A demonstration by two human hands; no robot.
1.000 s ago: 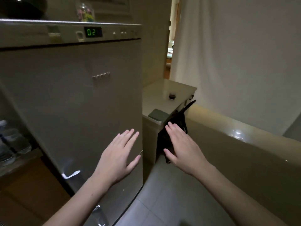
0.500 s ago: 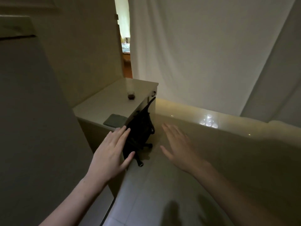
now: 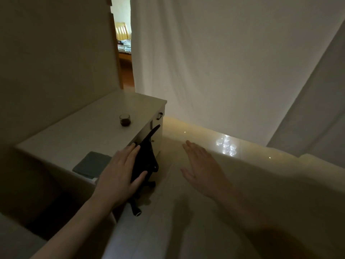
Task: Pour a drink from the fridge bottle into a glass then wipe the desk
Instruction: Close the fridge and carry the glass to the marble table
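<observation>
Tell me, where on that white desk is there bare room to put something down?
The desk is mostly bare: a broad patch lies between the glass of dark drink and the grey cloth, and another beyond the glass towards the far corner. It is crowded only at the near edge, by the cloth and black chair.

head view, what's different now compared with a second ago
The view swung right, away from the fridge, which has left the frame, and toward the white desk, now closer. Both hands stayed open and empty: the left hand passed from the fridge door to over the black chair, the right hand is out over the floor. The glass of dark drink and the grey cloth stayed on the desk.
</observation>
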